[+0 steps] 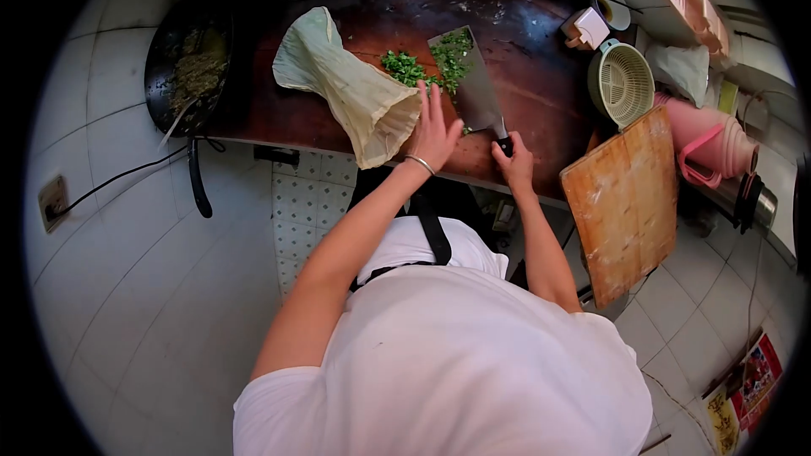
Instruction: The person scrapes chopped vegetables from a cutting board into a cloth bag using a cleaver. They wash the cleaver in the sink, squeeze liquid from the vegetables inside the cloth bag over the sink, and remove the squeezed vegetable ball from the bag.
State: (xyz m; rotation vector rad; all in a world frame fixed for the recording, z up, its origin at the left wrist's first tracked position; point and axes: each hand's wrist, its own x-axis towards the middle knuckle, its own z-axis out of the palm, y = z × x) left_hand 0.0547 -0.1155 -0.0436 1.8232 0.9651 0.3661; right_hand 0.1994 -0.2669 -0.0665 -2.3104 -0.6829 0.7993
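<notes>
- At the centre of the frame, our right hand [515, 165] is closed around the black handle of the knife [480, 101], by the counter's near edge.
- Just left of it, our left hand [435, 137] is unclenched, fingers extended, gripping nothing we can see; whether its fingertips touch the greens we cannot tell.
- The chopped greens [405, 66] lie above that hand, partly in a heap on the counter [405, 13], partly on the blade.
- We judge the step to be gathering the greens with blade and hand; the next move calls for a level blade and fingers clear of its edge.
- Left of the left hand, the pale sheet [338, 89] overhangs the near edge and crowds the heap, so leftward room is tight.
- At right, the board [625, 211] leans out past the counter, a corner to avoid; beyond it sits the basket [625, 80].
- At upper left, the wok [194, 80] holds dark food.
- The widest open room lies above the blade, at the upper middle.
</notes>
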